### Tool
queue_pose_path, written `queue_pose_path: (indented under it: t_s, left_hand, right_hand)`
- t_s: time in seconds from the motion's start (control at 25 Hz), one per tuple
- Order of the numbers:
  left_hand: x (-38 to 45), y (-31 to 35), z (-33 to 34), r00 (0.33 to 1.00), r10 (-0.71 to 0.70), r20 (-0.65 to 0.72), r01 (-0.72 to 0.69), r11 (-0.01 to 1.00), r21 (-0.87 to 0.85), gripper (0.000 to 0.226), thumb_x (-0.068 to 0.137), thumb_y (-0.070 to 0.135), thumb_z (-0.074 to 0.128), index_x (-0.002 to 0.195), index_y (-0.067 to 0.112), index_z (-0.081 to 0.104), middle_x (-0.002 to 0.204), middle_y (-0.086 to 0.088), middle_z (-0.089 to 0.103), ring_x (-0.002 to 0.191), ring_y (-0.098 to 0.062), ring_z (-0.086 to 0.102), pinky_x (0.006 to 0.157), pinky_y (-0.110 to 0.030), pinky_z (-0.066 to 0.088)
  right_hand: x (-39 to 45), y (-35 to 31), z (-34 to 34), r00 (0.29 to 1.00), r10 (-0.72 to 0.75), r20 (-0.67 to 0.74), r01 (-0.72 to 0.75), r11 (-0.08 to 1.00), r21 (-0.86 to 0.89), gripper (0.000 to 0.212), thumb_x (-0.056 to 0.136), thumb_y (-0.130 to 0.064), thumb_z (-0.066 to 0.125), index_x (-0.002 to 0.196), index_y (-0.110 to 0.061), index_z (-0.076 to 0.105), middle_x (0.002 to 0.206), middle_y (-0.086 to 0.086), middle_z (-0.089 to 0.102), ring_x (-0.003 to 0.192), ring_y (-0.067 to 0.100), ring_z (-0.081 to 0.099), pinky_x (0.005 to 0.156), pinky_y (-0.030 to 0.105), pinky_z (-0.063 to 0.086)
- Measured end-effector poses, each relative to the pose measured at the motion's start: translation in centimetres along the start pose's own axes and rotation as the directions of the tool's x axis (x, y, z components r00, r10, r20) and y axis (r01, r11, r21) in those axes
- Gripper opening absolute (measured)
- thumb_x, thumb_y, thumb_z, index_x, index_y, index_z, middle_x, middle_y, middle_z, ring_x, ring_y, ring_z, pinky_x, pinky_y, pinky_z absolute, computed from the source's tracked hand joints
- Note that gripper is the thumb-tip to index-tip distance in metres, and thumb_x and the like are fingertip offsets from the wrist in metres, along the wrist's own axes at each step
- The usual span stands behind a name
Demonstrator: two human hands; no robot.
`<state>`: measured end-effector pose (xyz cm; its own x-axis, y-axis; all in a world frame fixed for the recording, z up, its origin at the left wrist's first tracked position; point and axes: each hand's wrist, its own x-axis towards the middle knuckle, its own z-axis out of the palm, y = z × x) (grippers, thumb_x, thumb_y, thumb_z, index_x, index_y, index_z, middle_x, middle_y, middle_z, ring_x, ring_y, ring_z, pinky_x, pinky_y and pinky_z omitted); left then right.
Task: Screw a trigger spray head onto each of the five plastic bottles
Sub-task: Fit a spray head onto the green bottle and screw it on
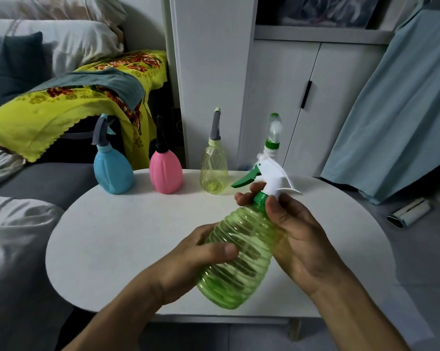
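Note:
I hold a ribbed green bottle (pixel 241 257) tilted over the white table (pixel 127 234). My left hand (pixel 201 252) wraps around its body. My right hand (pixel 287 224) pinches the green collar (pixel 260 198) of a white spray head with a green trigger (pixel 262 174) sitting on the bottle's neck. Along the table's far edge stand a blue bottle (pixel 112 171), a pink bottle (pixel 165 173) and a pale yellow bottle (pixel 213 171), each with a spray head on top. A fourth bottle with a clear, green-tipped head (pixel 273 134) stands behind my right hand, its body hidden.
A grey sofa with a yellow floral cloth (pixel 69 102) lies to the left. White cabinet doors (pixel 289 97) rise behind the table. A blue curtain (pixel 403 110) hangs at the right, and a lint roller (pixel 408 212) lies on the floor.

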<state>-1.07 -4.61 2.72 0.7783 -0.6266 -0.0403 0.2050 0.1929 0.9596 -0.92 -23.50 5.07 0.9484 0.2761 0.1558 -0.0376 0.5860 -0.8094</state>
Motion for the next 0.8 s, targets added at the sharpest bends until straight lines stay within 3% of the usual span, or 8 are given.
queue_pose_path:
  t_s: [0.16, 0.36, 0.6, 0.8]
  left_hand:
    - [0.5, 0.1, 0.4, 0.992, 0.081, -0.094, -0.072, 0.993, 0.091, 0.043, 0.074, 0.027, 0.073, 0.113, 0.010, 0.069, 0.105, -0.014, 0.072, 0.097, -0.030, 0.069, 0.083, -0.036, 0.055]
    - [0.9, 0.0, 0.8, 0.984, 0.123, -0.131, -0.099, 0.979, 0.180, 0.047, 0.073, 0.027, 0.077, 0.115, 0.007, 0.066, 0.104, -0.019, 0.072, 0.095, -0.028, 0.070, 0.079, -0.033, 0.056]
    - [1.0, -0.4, 1.0, 0.959, 0.156, -0.236, -0.115, 0.977, 0.181, 0.065, 0.064, 0.030, 0.081, 0.120, 0.012, 0.055, 0.099, -0.008, 0.073, 0.090, -0.022, 0.070, 0.075, -0.031, 0.057]
    - [1.2, -0.8, 1.0, 0.953, 0.184, -0.240, -0.135, 0.969, 0.207, 0.062, 0.064, 0.032, 0.084, 0.117, 0.015, 0.057, 0.103, -0.012, 0.071, 0.091, -0.023, 0.069, 0.075, -0.031, 0.056]
  right_hand:
    - [0.0, 0.0, 0.6, 0.992, -0.052, -0.115, 0.047, 0.998, -0.051, 0.015, 0.085, -0.017, 0.066, 0.098, -0.011, 0.072, 0.097, 0.016, 0.071, 0.098, 0.028, 0.066, 0.096, 0.049, 0.049]
    - [0.2, 0.0, 0.6, 0.970, -0.070, -0.234, 0.037, 0.990, -0.139, 0.021, 0.080, -0.019, 0.065, 0.097, -0.008, 0.071, 0.093, 0.017, 0.071, 0.096, 0.031, 0.065, 0.102, 0.058, 0.045]
    - [0.5, 0.3, 0.2, 0.946, -0.159, -0.282, 0.079, 0.958, -0.276, 0.024, 0.082, -0.026, 0.067, 0.101, -0.011, 0.071, 0.092, 0.012, 0.074, 0.094, 0.028, 0.067, 0.098, 0.057, 0.049]
    - [0.7, 0.4, -0.3, 0.945, -0.206, -0.254, 0.107, 0.929, -0.355, 0.028, 0.082, -0.037, 0.071, 0.104, -0.019, 0.072, 0.098, 0.009, 0.075, 0.096, 0.024, 0.070, 0.093, 0.051, 0.052]
